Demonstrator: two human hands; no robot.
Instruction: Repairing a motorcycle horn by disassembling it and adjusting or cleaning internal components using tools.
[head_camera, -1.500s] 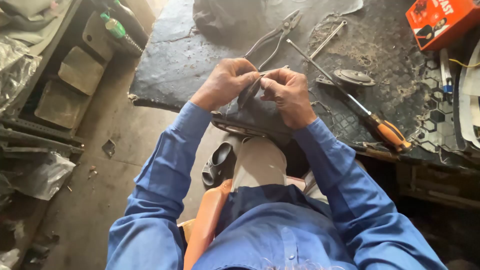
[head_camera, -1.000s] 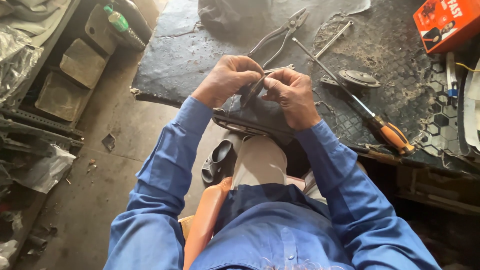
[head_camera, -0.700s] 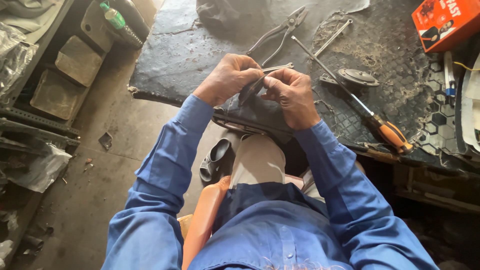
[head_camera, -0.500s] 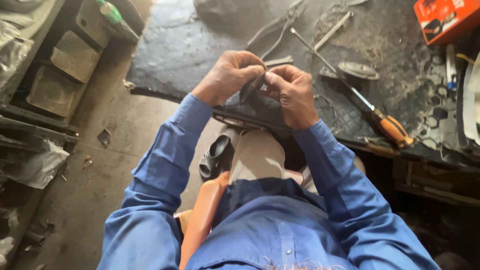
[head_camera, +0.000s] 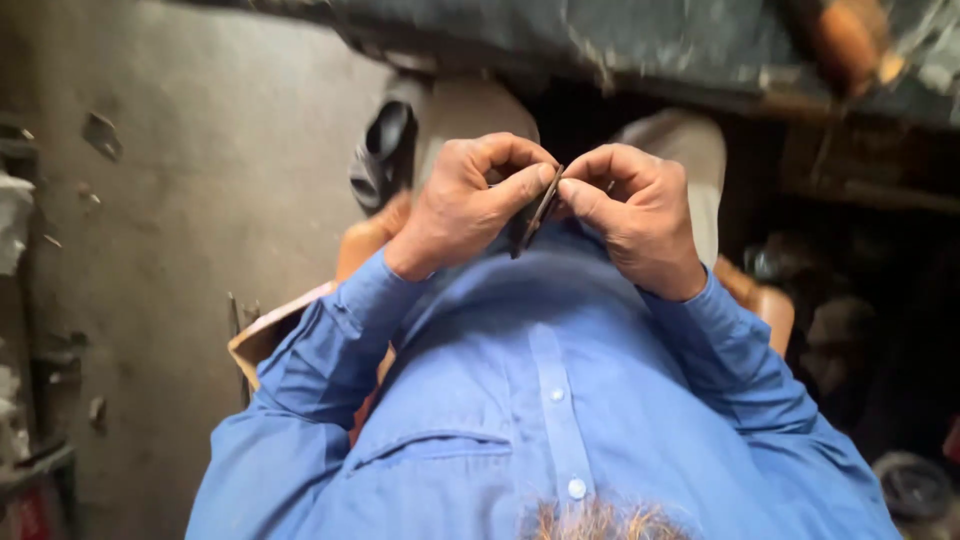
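Both my hands are drawn in close against my blue shirt, fingers curled. My left hand and my right hand pinch between them a small, thin, dark flat piece, seen edge-on and tilted. Thumbs and forefingers of both hands press on it from either side. What the piece is cannot be made out.
The dark work mat's edge runs along the top, with an orange tool handle on it. A dark sandal is by my knee, above the concrete floor. Clutter lies at the far left and in the dark right side.
My hands have pulled back from the mat toward my chest, and the view has tipped down. The larger dark object they held over the mat is out of sight; only a thin piece shows.
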